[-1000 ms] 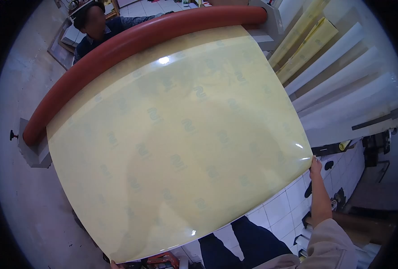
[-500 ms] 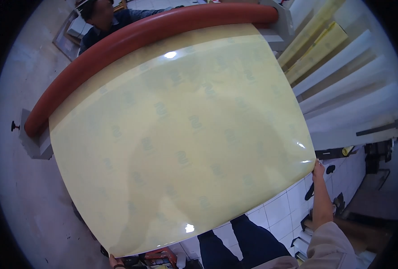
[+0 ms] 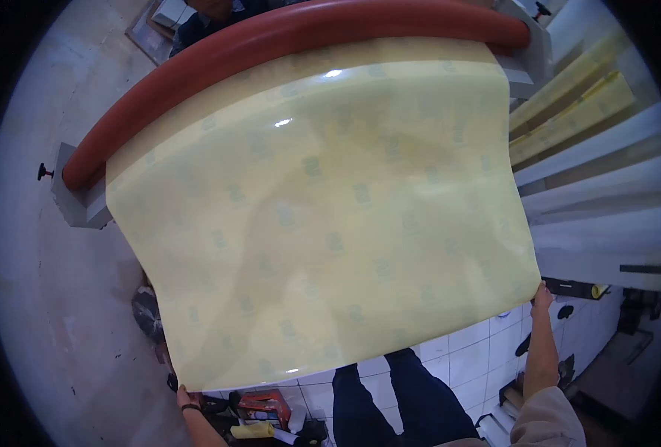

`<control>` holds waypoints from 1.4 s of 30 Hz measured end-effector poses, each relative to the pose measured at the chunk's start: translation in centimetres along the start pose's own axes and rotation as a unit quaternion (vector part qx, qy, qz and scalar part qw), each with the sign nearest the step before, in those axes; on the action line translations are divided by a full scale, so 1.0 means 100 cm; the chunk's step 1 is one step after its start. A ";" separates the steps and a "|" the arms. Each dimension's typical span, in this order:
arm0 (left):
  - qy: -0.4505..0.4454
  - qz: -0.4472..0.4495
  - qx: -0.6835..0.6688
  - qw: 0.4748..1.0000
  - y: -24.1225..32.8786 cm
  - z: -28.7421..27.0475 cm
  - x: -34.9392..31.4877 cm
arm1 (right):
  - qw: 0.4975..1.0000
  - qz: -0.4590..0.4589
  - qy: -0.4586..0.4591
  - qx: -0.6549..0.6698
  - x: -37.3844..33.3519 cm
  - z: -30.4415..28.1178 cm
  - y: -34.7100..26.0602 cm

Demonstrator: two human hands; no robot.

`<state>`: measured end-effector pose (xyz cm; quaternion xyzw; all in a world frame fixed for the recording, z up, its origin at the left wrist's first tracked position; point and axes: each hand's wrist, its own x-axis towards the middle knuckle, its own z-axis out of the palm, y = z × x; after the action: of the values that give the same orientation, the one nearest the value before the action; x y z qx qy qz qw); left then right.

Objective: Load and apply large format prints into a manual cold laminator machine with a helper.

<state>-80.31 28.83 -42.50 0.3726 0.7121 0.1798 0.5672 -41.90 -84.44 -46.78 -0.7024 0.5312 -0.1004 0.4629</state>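
A wide, glossy, pale yellow sheet point(image 3: 330, 231) with faint grey printed marks stretches from the red roller point(image 3: 271, 56) to my hands. It bows in a curve near the roller. My left hand point(image 3: 185, 396) pinches the near left corner of the sheet, a dark band round its wrist. At the near right corner, my right hand point(image 3: 542, 295) grips the sheet's edge, thumb on top. The fingers of both hands are partly hidden under the sheet. Its far edge passes under or against the roller; which of these, I cannot tell.
Grey end brackets point(image 3: 77, 197) with a black knob point(image 3: 45, 172) carry the roller. Behind it another person point(image 3: 215, 18) is partly visible. Upright yellow and clear rolls point(image 3: 584, 112) stand at the right. A red tool case point(image 3: 263, 408) lies on the tiled floor point(image 3: 468, 354) near my legs.
My left hand has come further into view, and the sheet's near left edge sits higher. The sheet sags more near the roller. The roller has shifted right in the picture; less of the person shows.
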 end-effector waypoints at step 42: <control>-0.239 0.585 0.686 0.362 0.258 0.859 -0.546 | 0.708 -0.635 -0.008 -0.309 0.085 0.263 -0.767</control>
<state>13.31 -8.63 -13.24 0.9830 0.0274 -0.1807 0.0148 28.41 -76.69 -6.19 -0.9785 -0.0432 -0.1950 0.0510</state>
